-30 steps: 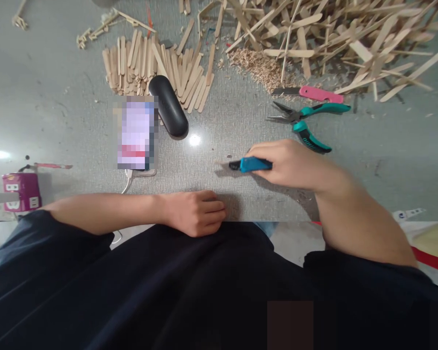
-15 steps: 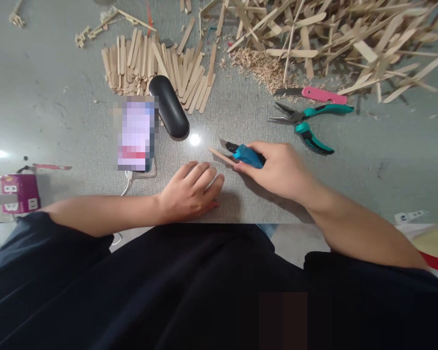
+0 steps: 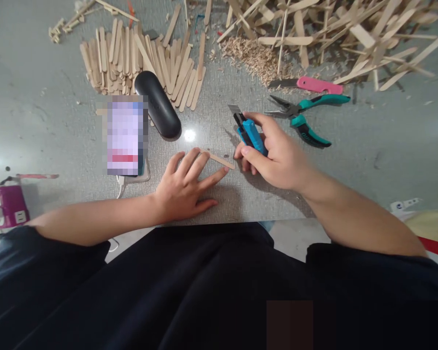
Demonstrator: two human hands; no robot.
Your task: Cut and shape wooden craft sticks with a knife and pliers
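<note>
L hand is palm down nr desk near edge, approx. mid-length, fingers splayed, thumb out along the edge side; L forearm enters from L, roughly parallel to that edge. L grip released; middle finger lies over L end of wooden stick, index tip at its near side by R end. Pressure on stick: can't tell. Stick is betw. the hands, a little in from middle of near edge, slanted, R end nearer that edge. R hand is clenched round blue cutter, thumb bent across handle, index up by the front; blade points away from near edge & slightly L, apart from stick. R forearm crosses near edge diagonally, from R. Pliers, jaws apart, lie just past R hand; pink-handled blade beyond. Phone (screen blurred) & black case lie toward desk's L edge, stick rows behind.
</note>
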